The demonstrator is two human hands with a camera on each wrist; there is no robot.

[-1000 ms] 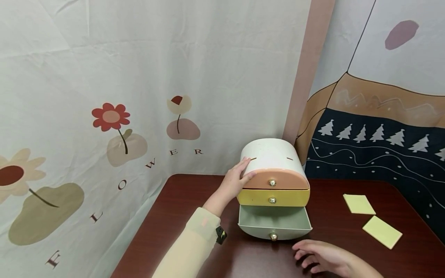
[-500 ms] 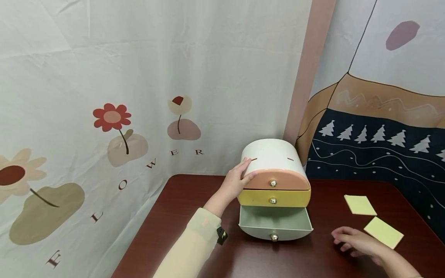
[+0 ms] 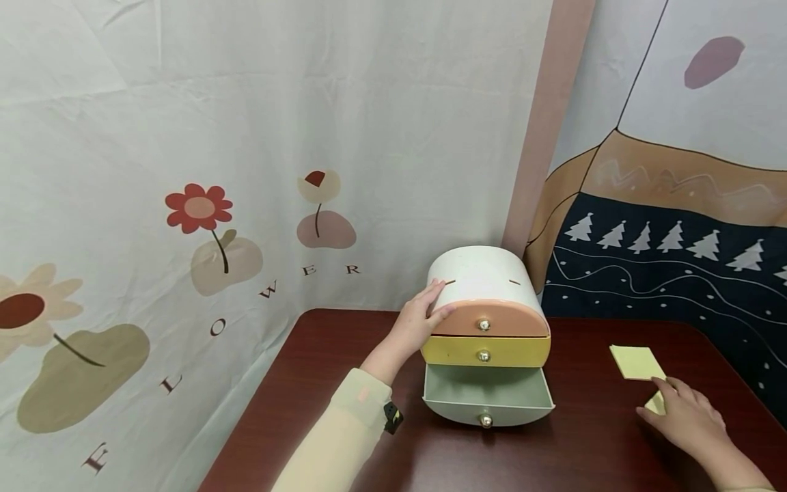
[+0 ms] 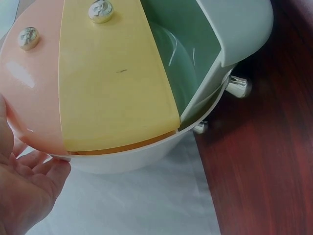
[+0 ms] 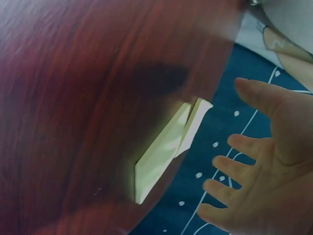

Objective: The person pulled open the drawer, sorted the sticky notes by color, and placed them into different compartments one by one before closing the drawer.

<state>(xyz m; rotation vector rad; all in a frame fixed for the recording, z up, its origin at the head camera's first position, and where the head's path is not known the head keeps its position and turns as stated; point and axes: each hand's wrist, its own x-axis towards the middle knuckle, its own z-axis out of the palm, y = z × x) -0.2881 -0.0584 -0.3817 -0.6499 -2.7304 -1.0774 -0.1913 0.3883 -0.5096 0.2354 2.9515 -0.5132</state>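
Note:
My left hand [image 3: 410,329] rests on the left side of a small white drawer cabinet [image 3: 482,270], its thumb at the edge of the peach top drawer [image 3: 458,321]. The left wrist view has its fingertips [image 4: 57,169] touching the cabinet's rim. Below the closed yellow drawer [image 3: 455,350], the green bottom drawer [image 3: 451,411] is pulled out. At the right, my right hand [image 3: 691,417] reaches over the nearer yellow sticky-note pad [image 3: 655,404] and hides most of it. In the right wrist view, this hand [image 5: 261,171] has its fingers spread, with the pad [image 5: 159,159] in front of them.
A second yellow sticky-note pad [image 3: 637,362] lies just behind the nearer one. The cabinet and pads stand on a dark red-brown table [image 3: 590,437]. Printed cloths hang behind it, a pale one [image 3: 381,137] with flowers and a dark blue one [image 3: 639,273] with trees.
My right hand has moved right, from in front of the green drawer to over the nearer sticky-note pad. My left hand stays on the cabinet.

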